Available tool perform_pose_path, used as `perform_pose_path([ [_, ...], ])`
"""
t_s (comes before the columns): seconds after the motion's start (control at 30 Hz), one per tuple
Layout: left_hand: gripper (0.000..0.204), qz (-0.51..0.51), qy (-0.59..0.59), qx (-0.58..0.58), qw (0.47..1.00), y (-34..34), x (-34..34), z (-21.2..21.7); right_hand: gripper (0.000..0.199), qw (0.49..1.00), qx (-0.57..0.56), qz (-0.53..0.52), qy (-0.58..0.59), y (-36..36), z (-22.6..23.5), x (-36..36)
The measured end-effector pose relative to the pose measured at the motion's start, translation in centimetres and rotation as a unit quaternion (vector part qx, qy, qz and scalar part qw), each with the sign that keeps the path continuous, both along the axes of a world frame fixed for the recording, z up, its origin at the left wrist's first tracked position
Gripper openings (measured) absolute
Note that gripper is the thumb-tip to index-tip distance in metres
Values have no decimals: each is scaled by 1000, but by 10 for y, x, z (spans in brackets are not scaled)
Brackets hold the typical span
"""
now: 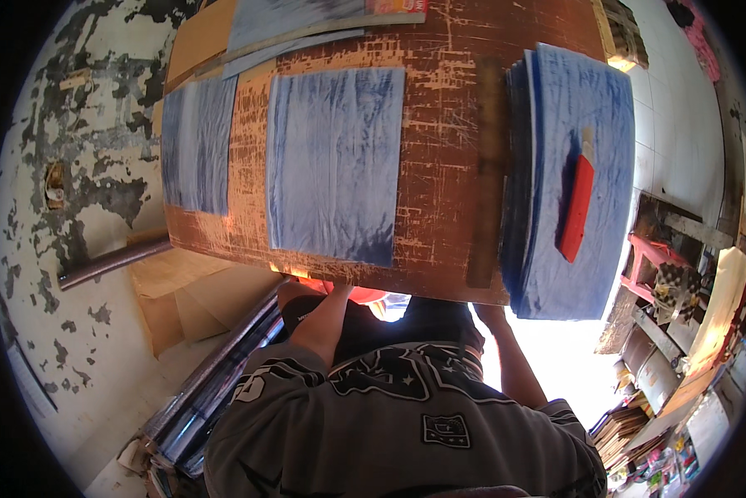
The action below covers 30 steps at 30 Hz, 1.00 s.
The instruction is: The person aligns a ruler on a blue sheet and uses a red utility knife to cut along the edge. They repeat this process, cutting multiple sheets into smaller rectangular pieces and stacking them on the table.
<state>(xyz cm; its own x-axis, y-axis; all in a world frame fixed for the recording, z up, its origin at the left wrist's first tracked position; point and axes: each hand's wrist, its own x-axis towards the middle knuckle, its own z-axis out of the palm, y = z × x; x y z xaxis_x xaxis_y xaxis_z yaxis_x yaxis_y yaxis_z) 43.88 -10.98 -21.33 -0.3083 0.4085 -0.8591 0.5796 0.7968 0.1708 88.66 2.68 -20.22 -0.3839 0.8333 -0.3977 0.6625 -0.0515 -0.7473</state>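
Note:
My left hand (340,290) is at the near edge of the worn brown work table (439,207), its fingers hidden by the edge. At the same edge, further right, my right hand (491,314) is close to the lower left corner of a thick stack of blue streaked sheets (597,108). Its fingers are hidden too. A red-handled cutter (579,207) lies on that stack, its pale tip pointing away from me. In the middle of the table lies a blue-grey streaked sheet (335,158), apparently with others under its left edge.
More blue sheets (198,145) lie at the table's left. A dark brown strip (489,174) runs beside the stack. At the far edge are further sheets under a long flat bar (323,31). Shiny rolls (215,382) lean at lower left; a pink stool (651,257) stands at right.

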Motion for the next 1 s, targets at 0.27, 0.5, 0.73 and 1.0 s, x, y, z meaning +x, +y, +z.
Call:
perform_pose_path([
  [0.27,78,-90,-59,6,994,59,-19,3,47,991,-52,63,-107,21,36,-22],
  [0.5,74,-169,-156,-9,973,67,-9,28,49,992,42,119,11,-57,-94,-84],
  [0.73,69,-243,-331,5,912,45,-30,63,49,976,94,186,-58,-24,-21,-239],
  [1.0,67,-188,-456,72,867,53,-90,173,49,959,127,222,-125,-23,23,-330],
])
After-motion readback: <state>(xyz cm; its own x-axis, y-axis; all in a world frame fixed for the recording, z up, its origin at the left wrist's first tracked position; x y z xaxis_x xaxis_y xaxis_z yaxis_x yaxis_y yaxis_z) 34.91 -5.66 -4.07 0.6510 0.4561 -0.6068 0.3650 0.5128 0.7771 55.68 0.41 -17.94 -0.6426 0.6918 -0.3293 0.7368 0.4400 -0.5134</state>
